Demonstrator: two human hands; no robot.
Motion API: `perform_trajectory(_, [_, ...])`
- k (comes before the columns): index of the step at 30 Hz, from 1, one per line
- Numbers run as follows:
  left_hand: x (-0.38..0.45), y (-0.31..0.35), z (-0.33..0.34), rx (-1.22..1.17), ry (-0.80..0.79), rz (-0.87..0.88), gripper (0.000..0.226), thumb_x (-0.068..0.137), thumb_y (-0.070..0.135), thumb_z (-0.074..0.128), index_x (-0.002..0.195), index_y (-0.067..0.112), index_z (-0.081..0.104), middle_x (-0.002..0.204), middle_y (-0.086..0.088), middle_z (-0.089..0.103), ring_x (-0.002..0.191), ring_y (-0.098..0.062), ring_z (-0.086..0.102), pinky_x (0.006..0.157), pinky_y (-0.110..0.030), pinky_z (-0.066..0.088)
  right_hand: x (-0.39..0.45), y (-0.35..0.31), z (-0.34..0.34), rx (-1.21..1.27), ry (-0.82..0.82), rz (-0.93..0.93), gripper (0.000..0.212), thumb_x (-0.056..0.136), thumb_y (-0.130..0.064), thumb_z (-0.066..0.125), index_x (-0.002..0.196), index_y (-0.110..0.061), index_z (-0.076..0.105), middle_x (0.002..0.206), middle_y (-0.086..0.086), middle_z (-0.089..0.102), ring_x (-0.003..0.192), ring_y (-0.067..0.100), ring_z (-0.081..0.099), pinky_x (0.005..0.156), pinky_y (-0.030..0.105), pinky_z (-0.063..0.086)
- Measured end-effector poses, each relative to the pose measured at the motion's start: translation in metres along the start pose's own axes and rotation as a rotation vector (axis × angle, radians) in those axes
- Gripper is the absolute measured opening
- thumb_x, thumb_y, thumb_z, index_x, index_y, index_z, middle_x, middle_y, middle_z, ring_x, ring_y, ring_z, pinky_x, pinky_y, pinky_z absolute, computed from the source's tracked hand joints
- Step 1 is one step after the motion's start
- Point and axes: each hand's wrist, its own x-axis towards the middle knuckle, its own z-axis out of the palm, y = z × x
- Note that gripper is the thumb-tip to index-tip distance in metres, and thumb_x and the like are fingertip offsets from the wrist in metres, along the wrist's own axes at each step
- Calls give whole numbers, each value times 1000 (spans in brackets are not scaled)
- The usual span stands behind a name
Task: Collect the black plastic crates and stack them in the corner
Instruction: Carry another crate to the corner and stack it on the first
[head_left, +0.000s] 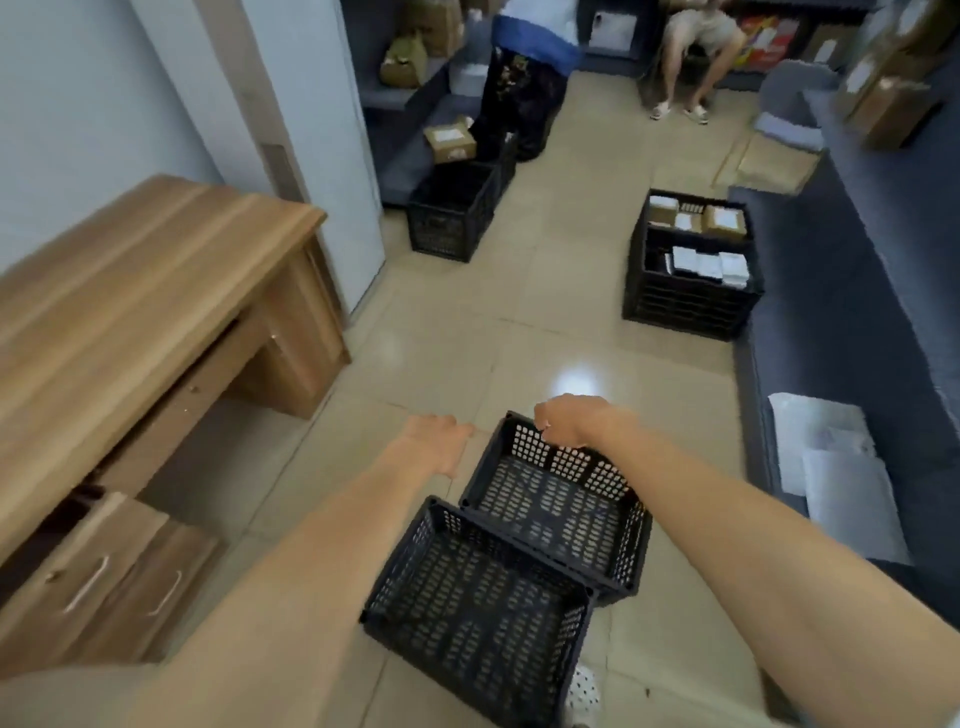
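Two empty black crates, the near crate (475, 613) and the far crate (558, 512), hang touching above the tiled floor (467, 332). The right hand (569, 421) has its fingers clamped on the far crate's rim; the left hand (439, 441) reaches forward beside it, fingers relaxed and apart.

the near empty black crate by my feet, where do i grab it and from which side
Take the near crate by its top rim, probably on two opposite walls, reaching down from above. It sits upright and empty with its mouth open, so the rim is exposed all round. The right hand already grips the far crate at its rim; the left hand is free.
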Motion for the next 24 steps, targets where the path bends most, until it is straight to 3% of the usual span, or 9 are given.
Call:
perform_trajectory(5, [15, 29, -8, -95, 31, -118, 62, 91, 25, 63, 146, 26, 33, 134, -8, 52, 118, -31, 54, 94, -45, 49, 42, 29, -4, -14, 35, -152, 31, 95, -17, 39, 120, -12, 56, 115, 9, 63, 103, 29, 60, 84, 39, 52])
perform_trajectory(9, [12, 31, 31, -219, -21, -213, 57, 91, 30, 63, 141, 25, 38, 125, -6, 55, 111, -30, 56, 91, -45, 49, 66, 31, 18, -135, -73, -226, 31, 95, -12, 36, 118, -10, 57, 114, 10, 63, 95, 27, 60, 72, 34, 48])
perform_trajectory(13, [0, 27, 90, -325, -103, -315, 59, 90, 39, 61, 143, 27, 37, 130, -6, 53, 118, -31, 52, 91, -45, 47, 88, 6, 52, -205, -191, -316, 37, 97, -14, 35, 130, -10, 50, 126, 14, 59, 109, 32, 58, 85, 40, 51])
perform_trajectory(21, [-37, 20, 177, -492, -206, -432, 62, 89, 41, 62, 144, 27, 37, 133, -7, 52, 122, -32, 51, 97, -45, 44, 97, -88, 101, -158, -219, -466, 39, 95, -17, 38, 132, -16, 50, 133, 10, 55, 117, 31, 54, 93, 42, 48])
perform_trajectory(24, [-46, 18, 199, -512, -218, -481, 61, 89, 40, 61, 143, 25, 38, 132, -8, 52, 122, -33, 51, 95, -45, 44, 100, -106, 119, -152, -206, -509, 39, 96, -17, 37, 134, -19, 49, 132, 10, 53, 116, 31, 54, 86, 39, 47])
